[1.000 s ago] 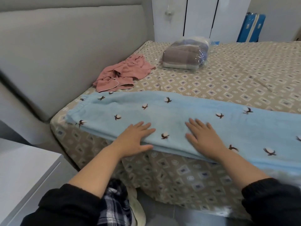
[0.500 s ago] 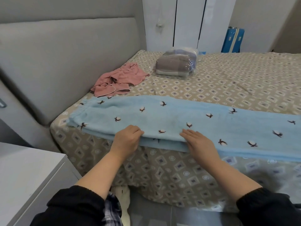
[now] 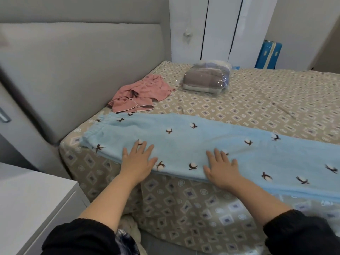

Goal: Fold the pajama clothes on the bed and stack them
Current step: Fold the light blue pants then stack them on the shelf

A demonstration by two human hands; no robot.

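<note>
Light blue fleece pajama pants (image 3: 202, 142) with small brown-and-white prints lie stretched along the near edge of the bed (image 3: 257, 103), waistband at the left, legs running off to the right. My left hand (image 3: 138, 161) lies flat on the pants near the waistband end, fingers spread. My right hand (image 3: 221, 169) presses flat on the near edge further right. A crumpled pink pajama garment (image 3: 139, 93) sits behind the pants, close to the headboard.
A grey padded headboard (image 3: 77, 70) rises at the left. A plastic-wrapped grey bundle (image 3: 207, 78) rests at the bed's far side. White wardrobe doors (image 3: 220, 28) and a blue suitcase (image 3: 268, 56) stand behind. A white nightstand (image 3: 31, 203) is at lower left.
Both hands curled at the pants' near edge half a second ago; now they lie flat with fingers spread on the fabric. The pants' near edge sits slightly lower over the bed edge.
</note>
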